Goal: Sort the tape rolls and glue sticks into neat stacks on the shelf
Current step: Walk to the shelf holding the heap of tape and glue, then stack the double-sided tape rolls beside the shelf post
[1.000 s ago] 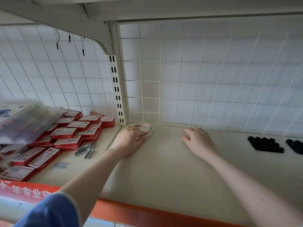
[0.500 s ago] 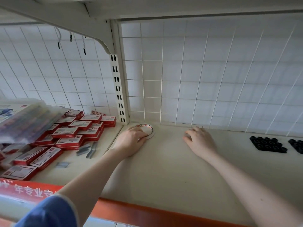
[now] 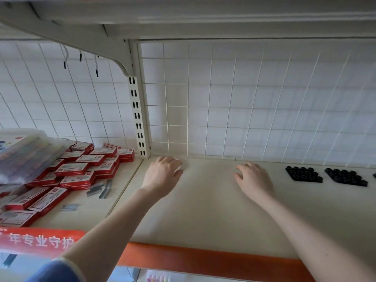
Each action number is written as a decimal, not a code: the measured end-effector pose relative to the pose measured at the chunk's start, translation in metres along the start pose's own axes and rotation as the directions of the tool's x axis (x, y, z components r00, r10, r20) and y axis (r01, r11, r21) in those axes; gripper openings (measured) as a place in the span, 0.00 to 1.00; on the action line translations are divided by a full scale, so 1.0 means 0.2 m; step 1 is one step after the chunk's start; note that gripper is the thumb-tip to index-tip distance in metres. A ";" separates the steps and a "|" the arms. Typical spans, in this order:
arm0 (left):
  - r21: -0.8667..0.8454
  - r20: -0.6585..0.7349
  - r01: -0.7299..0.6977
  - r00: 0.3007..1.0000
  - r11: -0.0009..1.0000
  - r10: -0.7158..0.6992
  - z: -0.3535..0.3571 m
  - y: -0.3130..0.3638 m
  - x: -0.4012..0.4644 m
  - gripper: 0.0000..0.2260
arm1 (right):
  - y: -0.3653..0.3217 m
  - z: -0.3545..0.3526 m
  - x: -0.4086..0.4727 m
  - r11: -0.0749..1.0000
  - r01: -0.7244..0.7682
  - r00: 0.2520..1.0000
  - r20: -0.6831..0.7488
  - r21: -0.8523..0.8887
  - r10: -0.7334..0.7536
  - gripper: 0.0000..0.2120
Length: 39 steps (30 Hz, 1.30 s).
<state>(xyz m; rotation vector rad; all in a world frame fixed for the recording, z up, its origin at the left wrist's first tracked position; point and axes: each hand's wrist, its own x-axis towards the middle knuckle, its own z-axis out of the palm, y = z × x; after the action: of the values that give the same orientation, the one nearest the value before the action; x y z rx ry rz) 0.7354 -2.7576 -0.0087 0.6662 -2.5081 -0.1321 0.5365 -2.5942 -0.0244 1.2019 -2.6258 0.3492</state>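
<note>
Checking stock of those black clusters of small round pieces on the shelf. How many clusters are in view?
2 in full: one black cluster right of the right hand, a second cluster further right. A dark sliver at the frame's right edge may be a third, cut off.

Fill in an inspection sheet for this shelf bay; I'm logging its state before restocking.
Surface: cream shelf with an orange front edge; bare in the middle.
Job's things: tape roll at the back left corner, almost hidden under the left hand; no glue sticks seen.
Clutter: red boxes piled loosely in the left bay, loose staple strips beside them, two black trays at the right.
Grips: left hand rests over the tape roll; right hand lies on the shelf, fingers loosely curled, holding nothing.
Cables: short cords hang from the upper bracket.
Surroundings: white wire grid backing.
</note>
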 end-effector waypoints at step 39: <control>-0.183 0.076 0.099 0.993 0.978 -0.086 0.58 2.47 0.10 0.19 | 2.44 -0.68 -0.79 0.987 -0.154 0.968 -0.196 0.035 0.158 0.18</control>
<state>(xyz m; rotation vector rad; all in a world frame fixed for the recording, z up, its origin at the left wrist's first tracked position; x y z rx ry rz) 0.4471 -2.3414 0.0127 0.7114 -2.4896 -0.4253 0.2790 -2.1298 -0.0012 0.9152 -2.5524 0.4967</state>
